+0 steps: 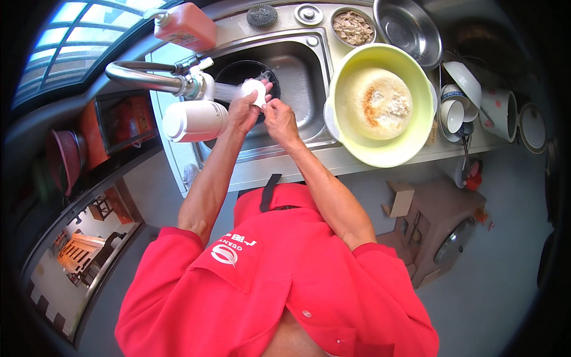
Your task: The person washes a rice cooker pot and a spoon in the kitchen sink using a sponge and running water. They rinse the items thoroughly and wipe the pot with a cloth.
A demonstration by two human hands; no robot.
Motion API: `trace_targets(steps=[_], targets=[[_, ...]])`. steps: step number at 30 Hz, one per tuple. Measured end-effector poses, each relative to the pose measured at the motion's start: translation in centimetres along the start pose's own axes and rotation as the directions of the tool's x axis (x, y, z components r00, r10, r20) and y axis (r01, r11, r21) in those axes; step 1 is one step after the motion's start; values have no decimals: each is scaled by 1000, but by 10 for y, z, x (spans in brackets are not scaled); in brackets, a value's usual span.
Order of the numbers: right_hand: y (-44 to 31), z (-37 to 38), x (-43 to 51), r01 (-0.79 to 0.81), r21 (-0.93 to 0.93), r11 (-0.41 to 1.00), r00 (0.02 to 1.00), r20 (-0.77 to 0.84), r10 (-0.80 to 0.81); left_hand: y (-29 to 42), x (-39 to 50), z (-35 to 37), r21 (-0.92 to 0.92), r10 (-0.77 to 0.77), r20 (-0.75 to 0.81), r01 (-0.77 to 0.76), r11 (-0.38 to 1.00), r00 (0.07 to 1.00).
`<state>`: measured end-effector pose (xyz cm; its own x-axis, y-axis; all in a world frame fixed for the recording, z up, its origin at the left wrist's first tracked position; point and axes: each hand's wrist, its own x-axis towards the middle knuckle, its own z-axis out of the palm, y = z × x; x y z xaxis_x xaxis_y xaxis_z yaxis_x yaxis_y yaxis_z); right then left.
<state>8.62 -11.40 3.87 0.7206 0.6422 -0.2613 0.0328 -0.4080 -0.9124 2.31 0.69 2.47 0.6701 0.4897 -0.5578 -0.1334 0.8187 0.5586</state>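
Observation:
My left hand (245,112) holds a small white round object (254,93) in the water stream (226,92) of the tap (147,76). The object's exact kind cannot be made out. My right hand (281,121) has its fingers pinched together at the object's lower right edge; whether they grip it is hard to tell. Beneath both hands lies a round black vessel (232,70) in the stainless steel sink (301,73), partly hidden by them. A white cylindrical filter housing (196,121) is attached to the tap, beside my left wrist.
Right of the sink stands a yellow-green plastic basin (341,85) with a pale floury mass (388,111) inside. Behind it are a bowl of meat pieces (353,28) and a large steel bowl (408,33). A pump bottle (185,27) and scouring pad (262,16) line the back; stacked bowls (454,114) stand right.

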Motion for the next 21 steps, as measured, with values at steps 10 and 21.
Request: trace_targets(steps=[10, 21], targets=[[-35, -26, -32, 117, -307, 944, 974, 222, -48, 1, 19, -24, 417, 107, -548, 160, 895, 830], [-93, -129, -63, 383, -200, 902, 922, 14, -388, -10, 1, -136, 797, 325, -266, 18, 604, 908]])
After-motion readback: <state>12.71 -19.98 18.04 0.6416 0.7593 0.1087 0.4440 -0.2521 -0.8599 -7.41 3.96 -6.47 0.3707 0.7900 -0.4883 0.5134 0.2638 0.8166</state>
